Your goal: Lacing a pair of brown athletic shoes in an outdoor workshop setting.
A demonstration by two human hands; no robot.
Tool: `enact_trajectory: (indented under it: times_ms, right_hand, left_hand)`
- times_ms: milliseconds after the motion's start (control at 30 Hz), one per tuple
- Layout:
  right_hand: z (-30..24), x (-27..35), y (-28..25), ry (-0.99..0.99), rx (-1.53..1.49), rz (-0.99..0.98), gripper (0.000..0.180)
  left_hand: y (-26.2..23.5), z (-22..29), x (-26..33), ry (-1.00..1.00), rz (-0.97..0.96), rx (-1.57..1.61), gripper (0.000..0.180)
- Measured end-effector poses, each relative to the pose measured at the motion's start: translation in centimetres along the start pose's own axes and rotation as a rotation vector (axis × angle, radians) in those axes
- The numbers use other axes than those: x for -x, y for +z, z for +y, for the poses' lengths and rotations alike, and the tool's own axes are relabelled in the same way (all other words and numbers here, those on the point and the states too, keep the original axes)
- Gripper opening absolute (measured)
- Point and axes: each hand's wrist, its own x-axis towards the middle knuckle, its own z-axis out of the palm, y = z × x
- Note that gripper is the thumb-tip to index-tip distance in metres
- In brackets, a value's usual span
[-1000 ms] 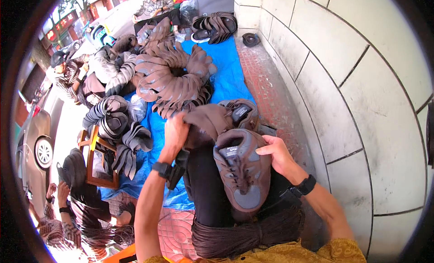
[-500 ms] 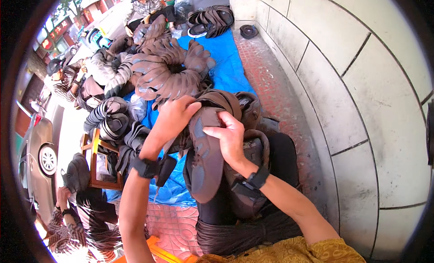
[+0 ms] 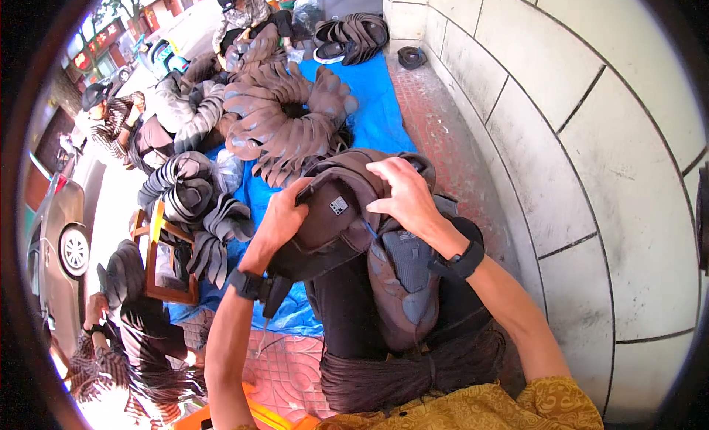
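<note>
A brown shoe upper [image 3: 317, 222] with a small white label inside lies turned back over my lap. My left hand [image 3: 282, 217] pinches its left edge between thumb and fingers. Over the right side of the stacked uppers, my right hand [image 3: 410, 197] is open, thumb and forefinger apart; whether its fingertips touch the material I cannot tell. Below that hand another brown upper [image 3: 406, 271] with grey-blue panels hangs toe toward me on my dark trousers. A thick bundle of dark laces [image 3: 413, 374] lies across my lap.
A ring of brown uppers [image 3: 258, 108] covers the blue tarp [image 3: 377, 97] ahead. Grey upper bundles [image 3: 185, 190] and a wooden stool [image 3: 155, 264] stand left. Several people sit nearby on the left and far side. A tiled wall [image 3: 546, 134] runs along the right.
The upper that both hands held has been turned over leftward, showing its inside and label. My right hand has let go and moved right and up, uncovering another upper.
</note>
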Motion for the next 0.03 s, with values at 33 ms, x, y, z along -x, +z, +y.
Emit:
enact_trajectory:
  times_ms: [33]
  right_hand:
    - [-0.1, -0.31, 0.48, -0.149, 0.235, -0.007, 0.05]
  left_hand:
    - [-0.12, -0.93, -0.82, 0.119, -0.03, -0.05, 0.053]
